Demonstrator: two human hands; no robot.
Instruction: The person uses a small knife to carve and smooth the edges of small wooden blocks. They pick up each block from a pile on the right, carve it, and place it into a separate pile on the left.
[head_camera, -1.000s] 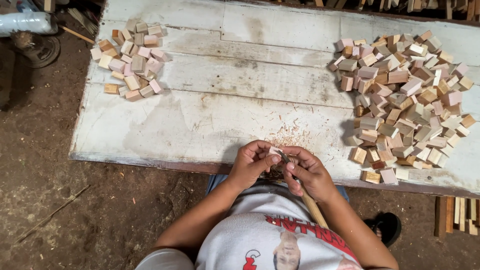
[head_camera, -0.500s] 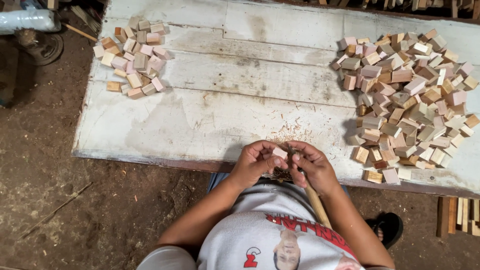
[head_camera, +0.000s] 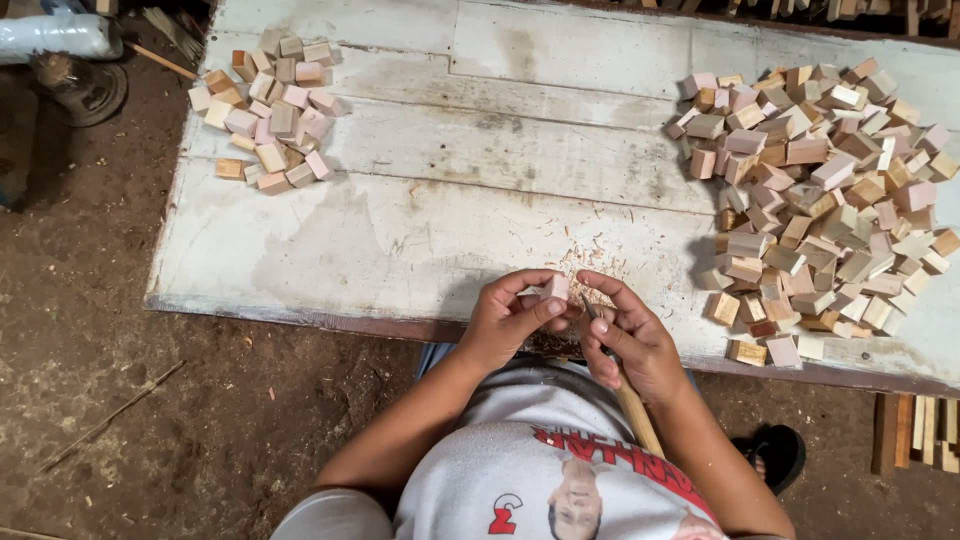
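My left hand (head_camera: 508, 320) grips a small pale wooden block (head_camera: 555, 287) between thumb and fingers, just over the near edge of a worn white board table (head_camera: 420, 230). Close beside it, my right hand (head_camera: 632, 338) is closed around a tool with a wooden handle (head_camera: 634, 408); the handle runs down toward my body and its tip (head_camera: 590, 312) points at the block. Wood shavings (head_camera: 590, 270) lie on the table right behind my hands.
A big heap of small wooden blocks (head_camera: 820, 200) covers the table's right side. A smaller pile of blocks (head_camera: 270, 110) sits at the far left corner. Dirt floor (head_camera: 100, 380) lies to the left, wooden strips (head_camera: 920, 432) at lower right, a dark sandal (head_camera: 775, 455) nearby.
Both hands stay at the table's near edge with the block and tool. The block has turned slightly in my left fingers; my right hand has shifted a little.
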